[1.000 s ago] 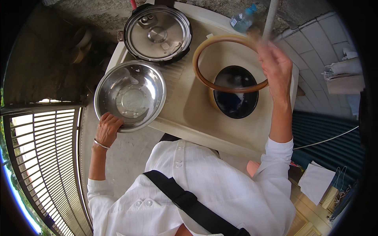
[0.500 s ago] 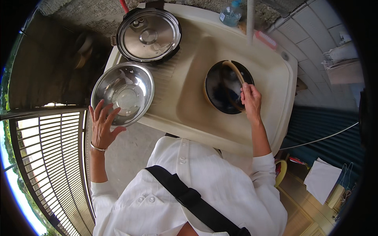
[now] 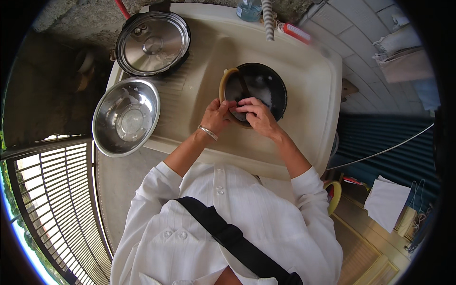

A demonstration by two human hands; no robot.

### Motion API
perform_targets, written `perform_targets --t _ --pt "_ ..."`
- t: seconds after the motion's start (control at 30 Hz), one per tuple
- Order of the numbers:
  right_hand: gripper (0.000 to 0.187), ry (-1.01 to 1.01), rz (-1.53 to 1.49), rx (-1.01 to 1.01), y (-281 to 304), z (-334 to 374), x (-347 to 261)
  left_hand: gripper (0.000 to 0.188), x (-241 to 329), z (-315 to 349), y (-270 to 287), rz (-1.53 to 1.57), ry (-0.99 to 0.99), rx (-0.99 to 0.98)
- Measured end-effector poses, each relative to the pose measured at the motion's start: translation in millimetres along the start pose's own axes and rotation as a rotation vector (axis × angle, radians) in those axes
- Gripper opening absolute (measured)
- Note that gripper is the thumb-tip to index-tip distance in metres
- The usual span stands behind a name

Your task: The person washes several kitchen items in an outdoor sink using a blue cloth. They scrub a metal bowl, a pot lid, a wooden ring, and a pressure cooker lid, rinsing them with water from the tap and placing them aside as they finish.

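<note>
A round dark pot (image 3: pixel 266 83) stands in the basin of the cream sink (image 3: pixel 304 123), with a shiny, cloudy liquid-like surface inside. Along the pot's left side curves a tan band (image 3: pixel 222 88); whether it is a loose ring or a handle I cannot tell. My left hand (image 3: pixel 217 115), with a bangle at the wrist, pinches this band at the near left of the pot. Beside it, my right hand (image 3: pixel 260 118) reaches over the pot's near edge, fingers bent and drawn together against the left fingertips. What the right fingertips hold is hidden.
A steel bowl (image 3: pixel 148 102) sits on the drainboard's left, overhanging its edge. Behind it is a pot with a steel lid (image 3: pixel 166 40). A bottle (image 3: pixel 249 10), a grey hose (image 3: pixel 268 23) and a red brush (image 3: pixel 295 32) line the far rim.
My left hand has left the steel bowl and come to the pot, gripping the tan band. The band has swung to the pot's left side. My right hand has moved left.
</note>
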State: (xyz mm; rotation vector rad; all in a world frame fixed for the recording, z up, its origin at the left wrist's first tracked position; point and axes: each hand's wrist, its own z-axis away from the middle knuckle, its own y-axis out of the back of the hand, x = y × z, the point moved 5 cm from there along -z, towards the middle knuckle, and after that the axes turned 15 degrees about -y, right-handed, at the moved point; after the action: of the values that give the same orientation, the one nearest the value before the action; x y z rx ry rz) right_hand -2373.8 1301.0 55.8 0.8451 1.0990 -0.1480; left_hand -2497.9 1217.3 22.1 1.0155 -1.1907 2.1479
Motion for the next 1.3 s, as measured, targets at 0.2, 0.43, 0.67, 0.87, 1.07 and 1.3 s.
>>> perform_targets --t 0.2,0.43,0.67,0.87,1.07,1.3 --pt "0.038 -0.451 0.599 -0.074 6 -54 125 0.015 26 3 -24 -0.092 -0.358 -0.092" --pt "0.046 -0.609 0.716 -0.451 -49 -92 189 0.020 42 -3 -28 -0.230 -0.515 -0.063" --pt "0.035 -0.385 0.910 -0.156 -68 -89 204 0.026 30 -13 -22 -0.132 -0.517 -0.036" --pt "0.041 -0.670 0.018 0.259 -1 -76 194 0.028 28 -21 -26 -0.157 -0.506 0.000" --pt "0.055 -1.019 -1.276 0.195 18 -11 129 0.026 32 -32 -49 0.012 -0.515 0.014" --pt "0.063 -0.950 -1.538 0.342 -15 -4 123 0.023 39 -26 -76 -0.129 -0.596 -0.090"
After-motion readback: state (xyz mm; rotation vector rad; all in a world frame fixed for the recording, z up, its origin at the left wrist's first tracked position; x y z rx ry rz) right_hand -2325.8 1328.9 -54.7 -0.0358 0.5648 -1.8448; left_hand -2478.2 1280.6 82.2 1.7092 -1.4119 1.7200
